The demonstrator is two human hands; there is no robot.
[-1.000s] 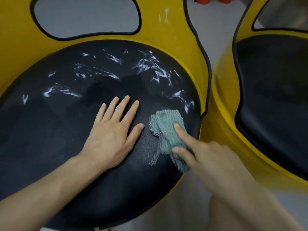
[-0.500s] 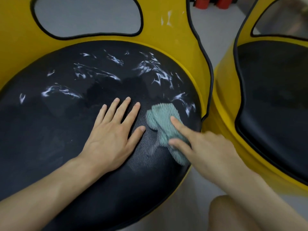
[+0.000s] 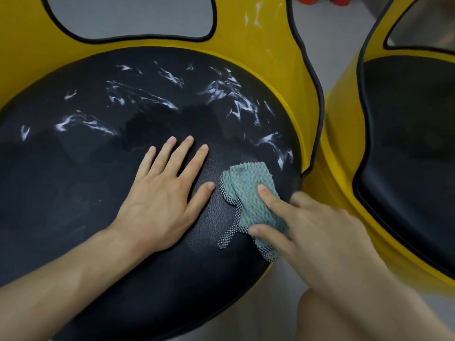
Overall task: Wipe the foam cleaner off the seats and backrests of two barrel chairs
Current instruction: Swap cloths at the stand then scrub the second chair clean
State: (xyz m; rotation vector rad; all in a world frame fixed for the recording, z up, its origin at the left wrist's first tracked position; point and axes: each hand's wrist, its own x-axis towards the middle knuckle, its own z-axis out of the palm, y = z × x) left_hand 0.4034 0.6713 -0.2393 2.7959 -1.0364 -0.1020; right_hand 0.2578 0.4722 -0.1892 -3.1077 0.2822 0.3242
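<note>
A yellow barrel chair (image 3: 248, 33) fills the left of the head view. White foam streaks (image 3: 231, 97) cross the far half of its round black seat (image 3: 73, 193). My left hand (image 3: 160, 195) lies flat on the seat, fingers straight and spread. To its right, my right hand (image 3: 312, 225) pinches a teal cloth (image 3: 248, 190) with checked edging between thumb and forefinger and holds it against the seat near the right rim. The second yellow chair (image 3: 342, 148) with a black seat (image 3: 406, 143) stands at the right; I see no foam on it.
Grey floor (image 3: 349, 45) shows between the two chairs. Red objects (image 3: 310, 0) stand on the floor at the top edge. My bare knee (image 3: 327, 321) is at the bottom right, close to the first chair's front rim.
My right hand slid the cloth a little away from me and then back toward the seat's near right edge. My left hand stayed flat in place.
</note>
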